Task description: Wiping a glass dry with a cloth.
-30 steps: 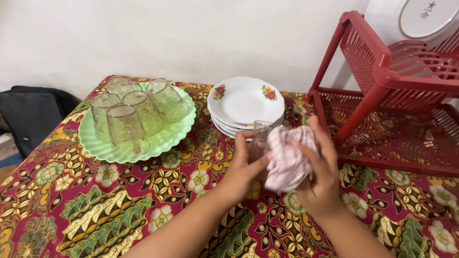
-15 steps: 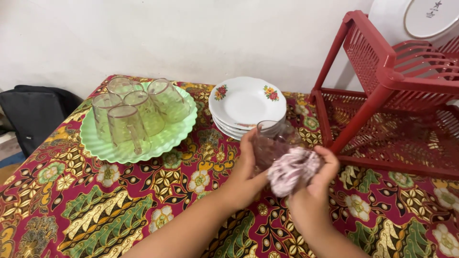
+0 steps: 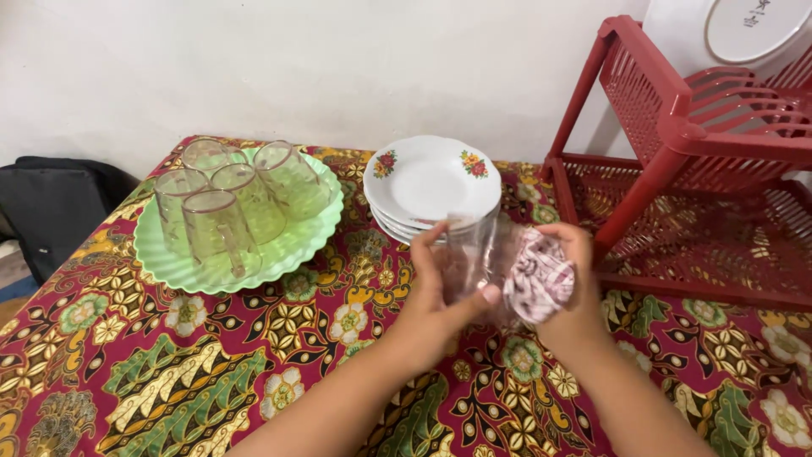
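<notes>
My left hand grips a clear glass mug above the patterned tablecloth. My right hand holds a bunched pink and white striped cloth pressed against the mug's right side. Both hands sit just in front of a stack of white plates with flower prints. The mug's lower part is hidden by my fingers.
A green scalloped tray at the left carries several upturned clear mugs. A red plastic dish rack stands at the right, with a large white plate on its top tier. A black bag lies past the table's left edge.
The mug has turned in my left hand and the cloth has shifted from over it, down below it, then up along its right side. My hands have risen slightly toward the plates.
</notes>
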